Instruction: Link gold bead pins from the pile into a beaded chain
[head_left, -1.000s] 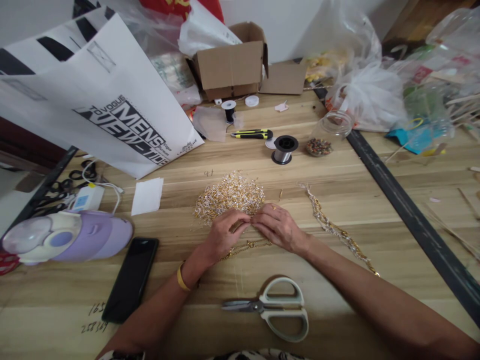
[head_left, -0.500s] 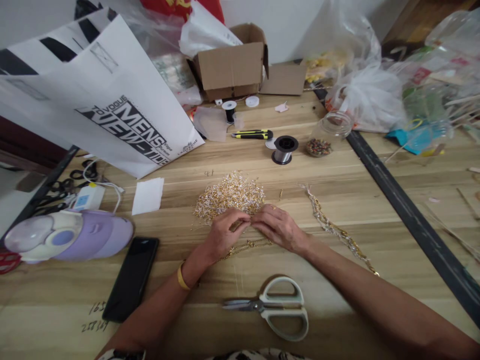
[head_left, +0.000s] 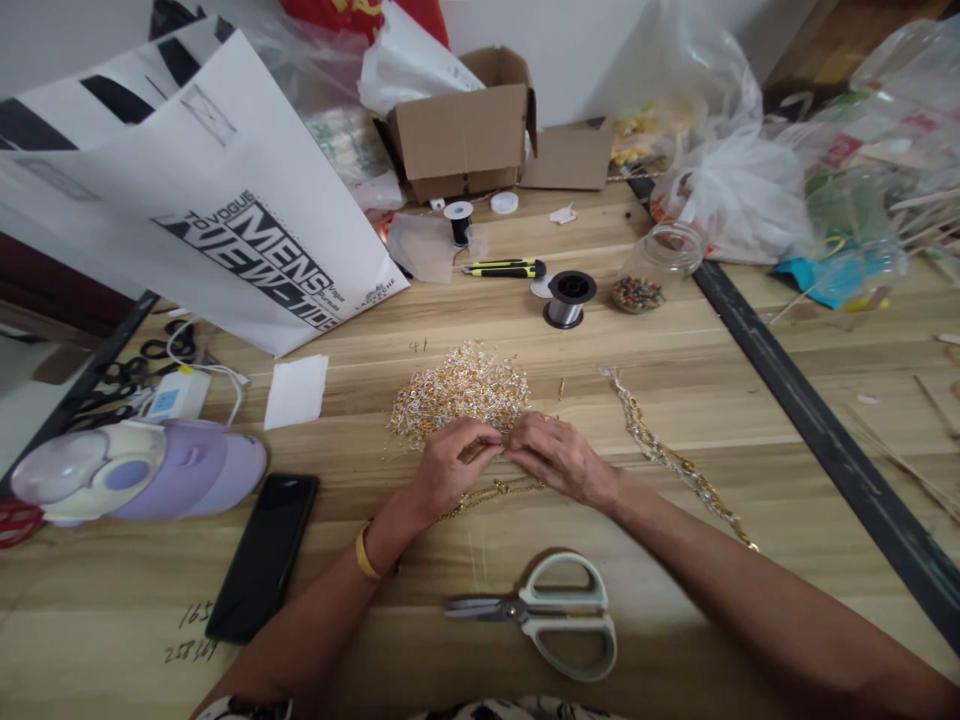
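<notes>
My left hand (head_left: 455, 464) and my right hand (head_left: 559, 455) meet fingertip to fingertip at the near edge of a pile of small gold and silver links (head_left: 465, 388). Both are closed in a pinch; whatever sits between the fingertips is too small to make out. A thin gold chain (head_left: 499, 489) lies on the table just below the hands, partly covered by my left wrist. To the right, a gold and silver chain strand (head_left: 664, 452) is stretched out on the wood. White-handled scissors (head_left: 566, 612) lie nearer to me, blades pointing left.
A phone (head_left: 262, 560), a lilac bottle (head_left: 187, 470) and a white paper (head_left: 295, 391) lie at the left. Beyond the pile are a wire spool (head_left: 568, 300), a yellow-black cutter (head_left: 504, 269) and a clear jar of beads (head_left: 652, 275). A large paper bag (head_left: 247, 220) and a cardboard box (head_left: 461, 135) stand behind.
Hardly anything differs. The fingers of my right hand have shifted and curled slightly against the left fingertips; everything on the table stays in place.
</notes>
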